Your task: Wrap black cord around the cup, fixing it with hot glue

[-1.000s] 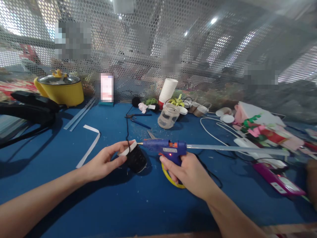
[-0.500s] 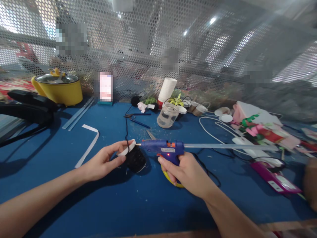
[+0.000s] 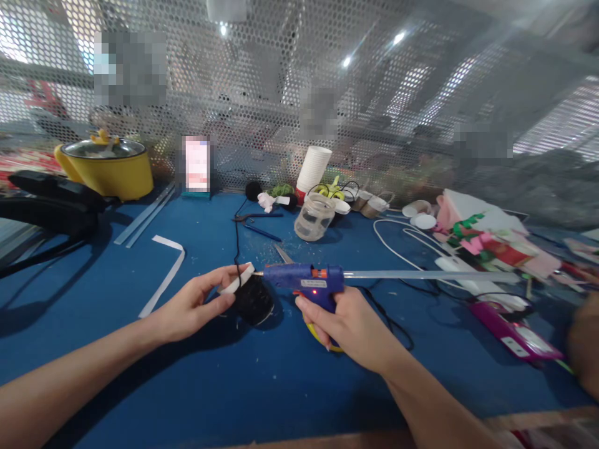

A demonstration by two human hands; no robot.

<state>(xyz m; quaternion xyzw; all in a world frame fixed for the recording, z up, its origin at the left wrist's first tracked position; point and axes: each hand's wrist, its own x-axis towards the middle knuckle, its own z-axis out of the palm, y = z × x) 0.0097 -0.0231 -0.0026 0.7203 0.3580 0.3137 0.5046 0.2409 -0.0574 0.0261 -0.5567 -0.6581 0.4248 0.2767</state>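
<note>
My left hand (image 3: 196,305) pinches a small cup wrapped in black yarn (image 3: 253,299) by its white rim, low over the blue table (image 3: 210,386). A black yarn strand (image 3: 237,237) runs from it toward the back. My right hand (image 3: 349,324) grips a blue hot glue gun (image 3: 306,277) with a lit red light. Its nozzle points left and touches the cup's white rim. A clear glue stick (image 3: 412,274) juts out of the gun's back to the right.
A yellow pot (image 3: 107,165) stands back left, with a white paper strip (image 3: 163,274) nearer. A glass jar (image 3: 313,218), stacked white cups (image 3: 313,168), scissors (image 3: 257,218), white cable (image 3: 402,243), craft scraps (image 3: 486,237) and a magenta object (image 3: 515,337) lie right. Perforated mesh (image 3: 299,93) closes the back.
The glue gun's nozzle has closed the small gap to the cup's white rim. Both hands and the cup have otherwise kept their places; the view shifted slightly.
</note>
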